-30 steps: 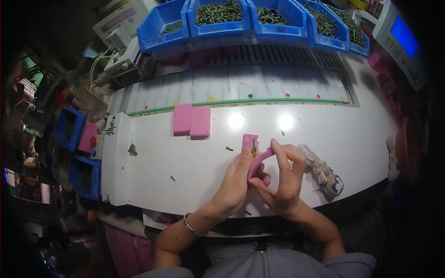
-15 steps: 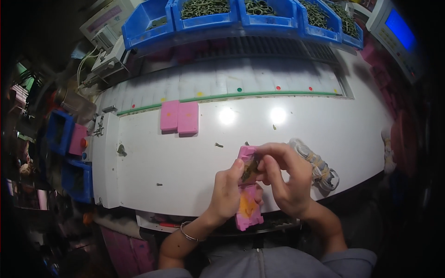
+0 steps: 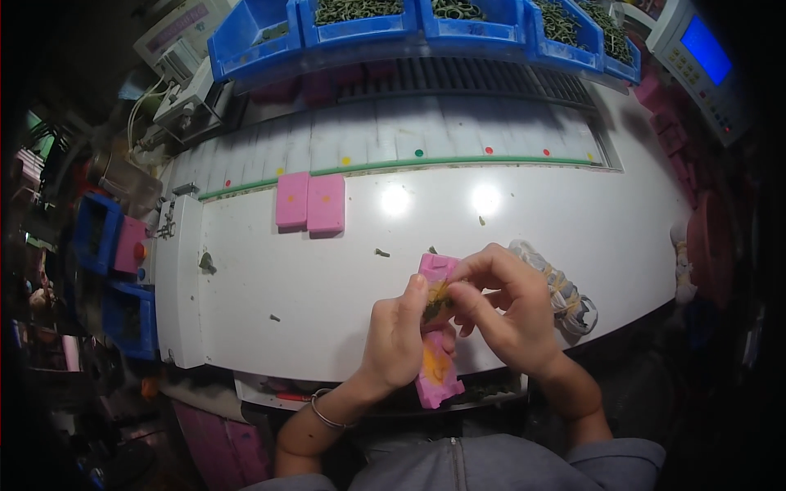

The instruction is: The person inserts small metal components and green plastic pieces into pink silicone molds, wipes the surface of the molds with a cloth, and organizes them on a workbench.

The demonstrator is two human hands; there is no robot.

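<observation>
My left hand (image 3: 399, 331) grips a long pink block-shaped holder (image 3: 436, 372) with yellow-orange insides, held above the near edge of the white table (image 3: 270, 278). My right hand (image 3: 503, 307) pinches a small dark green clump (image 3: 434, 304) at the upper part of that holder. A metal bracelet (image 3: 323, 413) sits on my left wrist. Just right of my right hand lies a bundle wrapped in clear plastic with rubber bands (image 3: 565, 290).
Two pink blocks (image 3: 311, 203) lie side by side at the back left of the table. Blue bins (image 3: 426, 20) holding green parts line the far edge. A slatted conveyor strip (image 3: 393, 143) runs behind. Machines with a blue screen (image 3: 700, 49) stand at right; blue boxes (image 3: 102, 233) at left.
The pink holder has come off the table and now stands lengthwise in my left hand near the front edge. My right hand has shifted onto its top with the green clump.
</observation>
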